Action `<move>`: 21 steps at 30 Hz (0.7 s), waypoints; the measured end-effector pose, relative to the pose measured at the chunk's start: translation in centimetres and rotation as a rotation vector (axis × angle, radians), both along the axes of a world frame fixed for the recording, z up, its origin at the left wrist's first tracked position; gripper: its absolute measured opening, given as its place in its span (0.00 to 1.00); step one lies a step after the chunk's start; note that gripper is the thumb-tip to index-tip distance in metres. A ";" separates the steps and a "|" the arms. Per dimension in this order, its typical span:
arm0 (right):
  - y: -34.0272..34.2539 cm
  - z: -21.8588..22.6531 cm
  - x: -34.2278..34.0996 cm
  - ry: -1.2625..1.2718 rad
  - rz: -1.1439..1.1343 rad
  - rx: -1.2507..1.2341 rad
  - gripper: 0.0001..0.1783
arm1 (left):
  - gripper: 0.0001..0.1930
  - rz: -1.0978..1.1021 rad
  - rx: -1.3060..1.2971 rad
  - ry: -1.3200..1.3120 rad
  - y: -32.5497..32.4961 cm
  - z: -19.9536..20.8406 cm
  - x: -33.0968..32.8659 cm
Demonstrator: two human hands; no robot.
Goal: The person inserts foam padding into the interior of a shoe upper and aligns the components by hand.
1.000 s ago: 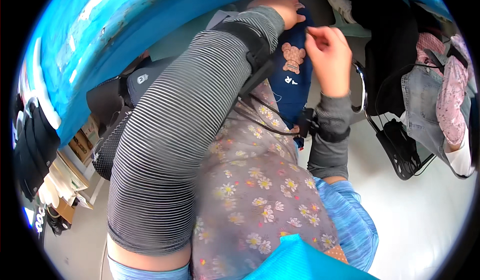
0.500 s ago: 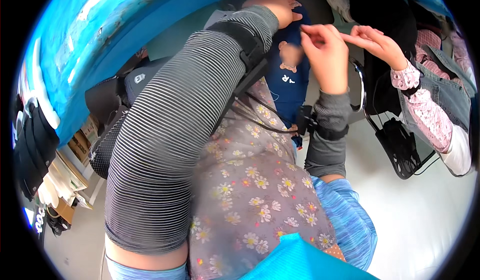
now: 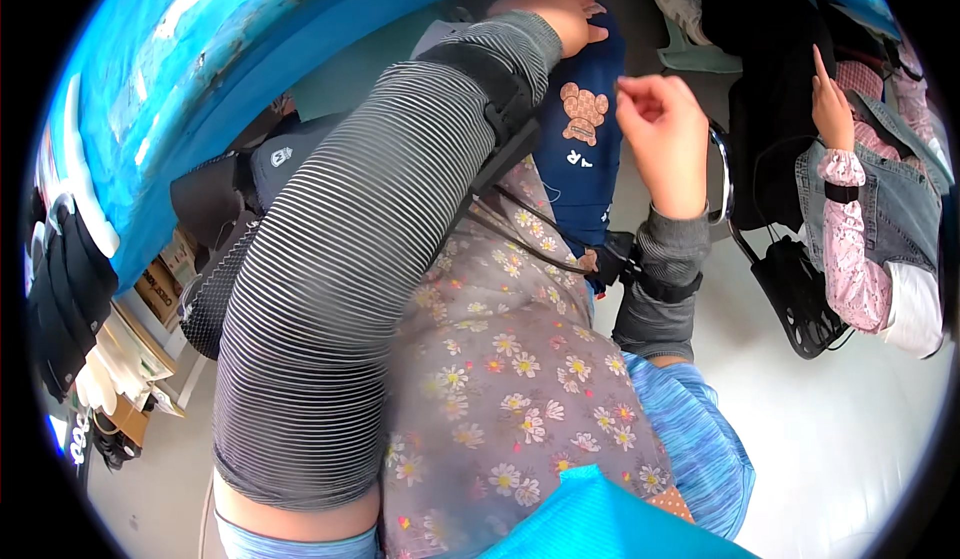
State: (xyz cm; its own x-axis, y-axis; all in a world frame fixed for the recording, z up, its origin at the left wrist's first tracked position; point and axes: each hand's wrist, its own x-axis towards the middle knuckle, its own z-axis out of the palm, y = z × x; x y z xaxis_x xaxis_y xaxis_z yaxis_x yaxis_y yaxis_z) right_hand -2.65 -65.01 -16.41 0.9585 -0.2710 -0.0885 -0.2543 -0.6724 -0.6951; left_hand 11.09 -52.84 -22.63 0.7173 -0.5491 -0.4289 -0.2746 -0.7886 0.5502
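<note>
A navy blue cloth (image 3: 592, 174) hangs down in front of me, with a brown checked bear (image 3: 582, 116) and a pale letter mark on it. My left hand (image 3: 555, 17) rests at the cloth's upper end, thumb and fingers apart; part of it is hidden behind my grey striped sleeve (image 3: 320, 279). To the right of the bear, clear of the cloth, my right hand (image 3: 668, 139) is raised with its fingertips pinched together. A tiny dark spot shows at the pinch, too small to name.
At the right a co-worker's hand (image 3: 832, 114) points upward from a pink sleeve. Black cables (image 3: 530, 214) cross my flowered apron (image 3: 520, 399). Blue sheeting (image 3: 200, 89) curves overhead. White gloves (image 3: 100, 379) and dark pieces hang at the left.
The co-worker's hand has drawn away from my right hand, toward the right. My right hand has shifted slightly right and down. The left hand has barely moved.
</note>
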 end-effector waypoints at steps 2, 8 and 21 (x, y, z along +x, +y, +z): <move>0.3 -1.2 1.3 -0.070 0.016 0.033 0.07 | 0.34 -0.015 0.052 0.044 -0.4 0.0 0.3; 0.9 -1.9 0.9 -0.018 0.068 -0.040 0.06 | 0.34 -0.010 0.130 0.020 -0.5 -0.5 0.2; -2.5 3.6 -3.8 -0.131 -0.350 1.370 0.16 | 0.36 -0.018 -0.091 0.006 0.5 -0.8 0.9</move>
State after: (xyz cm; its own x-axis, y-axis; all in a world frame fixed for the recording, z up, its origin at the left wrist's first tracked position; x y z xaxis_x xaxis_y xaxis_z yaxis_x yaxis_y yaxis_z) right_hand -6.49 -67.50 -12.78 0.8825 -0.2661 -0.3878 -0.1485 0.6247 -0.7666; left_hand 11.95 -52.34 -23.41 0.7048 -0.5985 -0.3810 -0.2847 -0.7304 0.6208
